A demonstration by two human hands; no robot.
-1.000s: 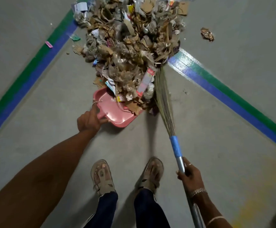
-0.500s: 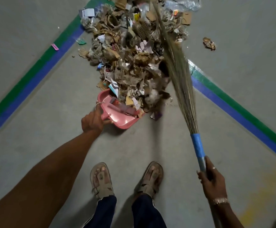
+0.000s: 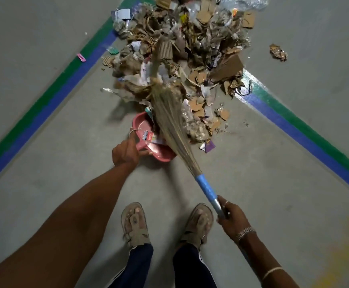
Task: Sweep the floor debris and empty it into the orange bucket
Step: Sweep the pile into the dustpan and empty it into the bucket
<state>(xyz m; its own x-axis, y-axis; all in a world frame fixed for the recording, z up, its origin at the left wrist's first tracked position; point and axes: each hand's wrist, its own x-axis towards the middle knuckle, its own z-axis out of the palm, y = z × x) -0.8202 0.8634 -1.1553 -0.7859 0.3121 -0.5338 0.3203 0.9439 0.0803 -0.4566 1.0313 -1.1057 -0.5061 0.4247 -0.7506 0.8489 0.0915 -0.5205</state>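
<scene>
Grey concrete floor (image 3: 34, 183) is crossed by green-and-blue stripes (image 3: 51, 104) at left and right. Debris (image 3: 190, 48) is heaped at upper centre. A pink dustpan (image 3: 159, 156) at its near edge is gripped by the left hand (image 3: 125, 152); the broom (image 3: 173, 125), laid across it, is clasped by the right hand (image 3: 231, 219).

Debris (image 3: 190, 48): loose heap of torn cardboard, paper and plastic scraps, upper centre of frame; one crumpled piece lies apart at upper right. Broom (image 3: 169, 121): straw bristles, blue-wrapped neck, metal handle; slants from lower right up to centre, bristles across the heap's near edge. Dustpan (image 3: 159, 155): pink, centre, partly under the bristles, a few scraps inside.
</scene>
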